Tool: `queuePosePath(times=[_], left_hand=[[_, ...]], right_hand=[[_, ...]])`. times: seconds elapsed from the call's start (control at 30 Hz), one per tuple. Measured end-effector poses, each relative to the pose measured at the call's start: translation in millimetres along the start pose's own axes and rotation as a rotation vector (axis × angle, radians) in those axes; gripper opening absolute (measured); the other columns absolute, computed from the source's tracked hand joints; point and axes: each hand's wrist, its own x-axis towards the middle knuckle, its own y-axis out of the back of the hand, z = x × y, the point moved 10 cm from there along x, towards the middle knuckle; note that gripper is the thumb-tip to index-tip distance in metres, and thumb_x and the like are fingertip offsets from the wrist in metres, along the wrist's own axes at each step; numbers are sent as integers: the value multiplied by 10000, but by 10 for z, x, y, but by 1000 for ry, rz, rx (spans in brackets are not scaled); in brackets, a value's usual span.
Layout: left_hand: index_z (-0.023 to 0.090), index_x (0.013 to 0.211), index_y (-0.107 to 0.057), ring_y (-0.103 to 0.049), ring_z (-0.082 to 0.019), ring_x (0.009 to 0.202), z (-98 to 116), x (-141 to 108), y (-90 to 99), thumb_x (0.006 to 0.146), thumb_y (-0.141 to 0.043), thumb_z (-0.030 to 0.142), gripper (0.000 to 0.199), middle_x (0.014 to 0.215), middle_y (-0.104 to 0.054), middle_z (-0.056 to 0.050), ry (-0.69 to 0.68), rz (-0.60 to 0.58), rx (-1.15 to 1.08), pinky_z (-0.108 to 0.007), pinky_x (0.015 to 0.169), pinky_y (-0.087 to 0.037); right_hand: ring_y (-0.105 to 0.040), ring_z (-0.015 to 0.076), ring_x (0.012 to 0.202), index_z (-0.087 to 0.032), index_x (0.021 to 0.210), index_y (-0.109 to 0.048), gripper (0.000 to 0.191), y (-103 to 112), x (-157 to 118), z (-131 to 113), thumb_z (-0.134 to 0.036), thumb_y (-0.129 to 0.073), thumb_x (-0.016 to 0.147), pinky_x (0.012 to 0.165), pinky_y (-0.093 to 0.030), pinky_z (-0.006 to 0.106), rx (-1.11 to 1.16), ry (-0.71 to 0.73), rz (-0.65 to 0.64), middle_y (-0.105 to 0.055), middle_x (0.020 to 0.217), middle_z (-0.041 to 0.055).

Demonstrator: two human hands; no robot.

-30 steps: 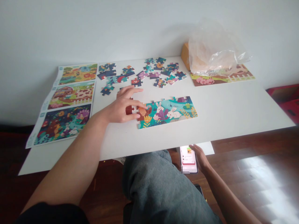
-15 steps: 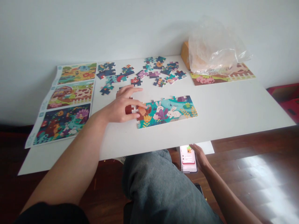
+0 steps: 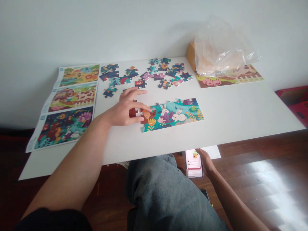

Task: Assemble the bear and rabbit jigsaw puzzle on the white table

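My left hand (image 3: 127, 109) rests with its fingers spread at the left end of a partly joined jigsaw puzzle (image 3: 178, 116). The joined strip has white rabbits and yellow plants on it. My thumb and index fingertip touch its brown left part. Beneath my fingers a dark red puzzle piece (image 3: 133, 112) shows in part; whether it is locked to the strip I cannot tell. Below the table edge, my right hand (image 3: 206, 162) is closed around a smartphone (image 3: 193, 165) with its screen lit; most of its fingers are hidden behind the phone.
Several loose puzzle pieces (image 3: 158, 77) lie along the back of the white table (image 3: 231, 112). A picture sheet (image 3: 71, 86) lies at left. A clear plastic bag (image 3: 223, 51), a cardboard box (image 3: 191, 56) and a farm puzzle (image 3: 211, 81) are at back right.
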Motion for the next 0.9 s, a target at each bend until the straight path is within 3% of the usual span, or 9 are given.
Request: queuePosePath(times=[0.27, 0.7, 0.9], left_hand=[[313, 1085, -725, -213, -330, 1423, -18, -1, -13, 797, -591, 439, 341, 1424, -490, 20, 6, -2, 16, -541, 1204, -179], [323, 1068, -730, -233, -347, 1422, -29, -1, -4, 783, -611, 441, 330, 1513, -393, 45, -6, 23, -16, -536, 1212, -175], [338, 1079, -725, -219, -353, 1423, -35, 3, -14, 770, -621, 426, 338, 1465, -451, 37, 3, 8, -9, -553, 1207, -165]], right_hand=[[-587, 193, 606, -174, 776, -635, 415, 3, 0, -1, -585, -696, 775, 587, -413, 306, -26, 5, -11, -678, 674, 17], [-591, 196, 607, -172, 777, -632, 420, 20, 21, 20, -587, -696, 775, 579, -417, 302, -26, 14, -8, -679, 673, 22], [-597, 199, 617, -167, 783, -643, 435, 27, 27, 37, -596, -710, 754, 580, -424, 302, -19, 2, -2, -687, 688, 33]])
